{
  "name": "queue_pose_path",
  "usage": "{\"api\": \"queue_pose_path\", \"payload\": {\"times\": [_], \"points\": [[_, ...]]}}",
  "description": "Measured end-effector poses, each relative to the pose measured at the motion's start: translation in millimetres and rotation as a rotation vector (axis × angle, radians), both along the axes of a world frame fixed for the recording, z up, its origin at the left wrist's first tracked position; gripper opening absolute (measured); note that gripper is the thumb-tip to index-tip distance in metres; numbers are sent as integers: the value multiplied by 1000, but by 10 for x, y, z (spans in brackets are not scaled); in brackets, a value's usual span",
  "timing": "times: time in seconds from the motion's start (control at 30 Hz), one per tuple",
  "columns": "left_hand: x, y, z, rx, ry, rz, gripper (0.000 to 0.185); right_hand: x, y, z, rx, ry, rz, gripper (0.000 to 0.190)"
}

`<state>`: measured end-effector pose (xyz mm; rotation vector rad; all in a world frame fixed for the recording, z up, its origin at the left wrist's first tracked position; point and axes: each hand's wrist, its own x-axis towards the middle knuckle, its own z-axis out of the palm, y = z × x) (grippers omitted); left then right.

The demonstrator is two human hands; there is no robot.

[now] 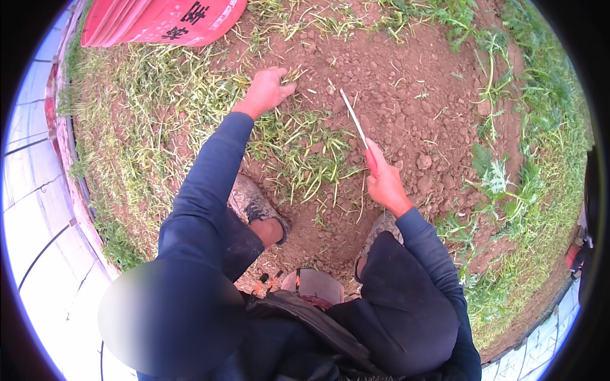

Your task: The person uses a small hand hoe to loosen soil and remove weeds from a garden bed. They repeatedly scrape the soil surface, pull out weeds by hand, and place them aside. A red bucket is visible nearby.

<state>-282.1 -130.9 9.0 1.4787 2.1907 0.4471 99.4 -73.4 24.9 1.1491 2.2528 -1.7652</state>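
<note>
My left hand (pixel 268 90) is closed around a small bunch of cut plant stems (pixel 295 74), whose ends stick out past the fingers. Most of the bunch is hidden by the hand. In my right hand (pixel 386 185) is a knife with a red handle (pixel 371 163). Its narrow blade (pixel 353 117) points up and to the left over bare brown soil (pixel 405 105), apart from the left hand. Between my hands and my feet lies a loose heap of cut green stems and leaves (pixel 310 157).
A red plastic bucket (pixel 162 21) bearing writing is at the upper left. Cut stems (pixel 176 95) cover the ground on the left. Leafy plants (pixel 498 176) grow along the right. Plastic sheeting (pixel 43 200) borders the left side. My shoes (pixel 252 200) rest on the soil.
</note>
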Motion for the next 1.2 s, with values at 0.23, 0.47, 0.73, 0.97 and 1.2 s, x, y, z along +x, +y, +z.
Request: {"api": "queue_pose_path", "payload": {"times": [0.23, 0.47, 0.73, 0.97, 1.2], "points": [[379, -210, -60, -67, -56, 249, 54, -215, 119, -37, 74, -1, -73, 90], [431, -104, -265, 138, 102, 241, 46, -155, -30, -12, -51, -19, 117, 90], [379, 120, 485, 254, -653, 482, 44, 588, 24, 273, 24, -92, -126, 90], [-336, 466, 1627, 260, -122, 253, 29, 758, -63, 212, 212, -31, -316, 88], [-1725, 679, 3514, 602, 623, 304, 14, 736, -196, 188, 81, -79, -334, 87]]}}
